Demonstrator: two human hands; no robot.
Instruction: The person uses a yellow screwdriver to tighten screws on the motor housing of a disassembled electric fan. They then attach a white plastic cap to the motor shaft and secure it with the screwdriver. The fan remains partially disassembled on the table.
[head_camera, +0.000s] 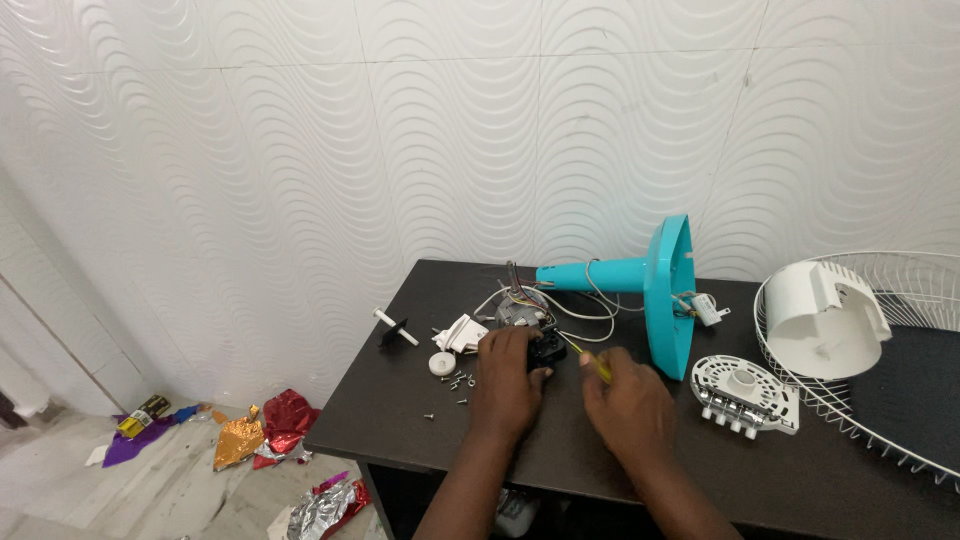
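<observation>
Motor (548, 350) under left hand (507, 385) fingertips

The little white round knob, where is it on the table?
In the head view, the white round knob lies on the dark table, left of the left hand, beside the loose screws.

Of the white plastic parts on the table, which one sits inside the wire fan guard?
The large white curved housing: it rests within the white wire fan guard at the right. The round white switch panel and the small white pieces lie on the bare table.
</observation>
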